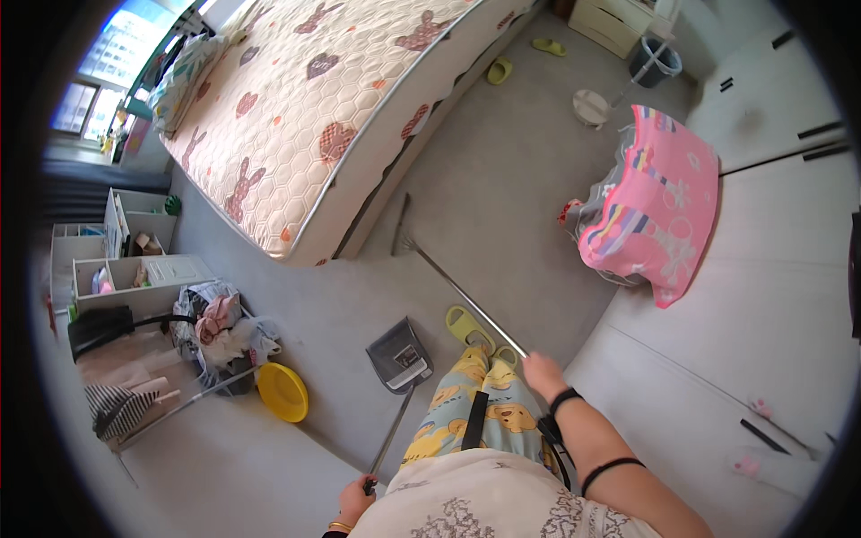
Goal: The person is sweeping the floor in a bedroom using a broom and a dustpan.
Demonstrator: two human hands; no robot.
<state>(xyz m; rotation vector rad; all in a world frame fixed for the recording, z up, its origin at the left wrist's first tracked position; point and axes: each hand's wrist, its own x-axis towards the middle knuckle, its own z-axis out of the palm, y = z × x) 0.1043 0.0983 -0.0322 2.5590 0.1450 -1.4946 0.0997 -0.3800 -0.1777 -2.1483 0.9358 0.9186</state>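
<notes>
Broom (448,278) and dustpan (399,357), one of each, one per hand. Our right hand (543,372) is wrapped tight round the top of the broom handle, and the long stick runs away from our fingers up and to the left, bristles down on the floor right by the bed corner (300,251). Our left hand (354,500) is closed on the end of the dustpan handle; that rod slants up and right to the grey pan sitting flat on the floor, just beside our left foot. Pan lies well short of the bristles. We count one yellow basin (282,392) and two green slippers (520,58) by the bed's far side.
</notes>
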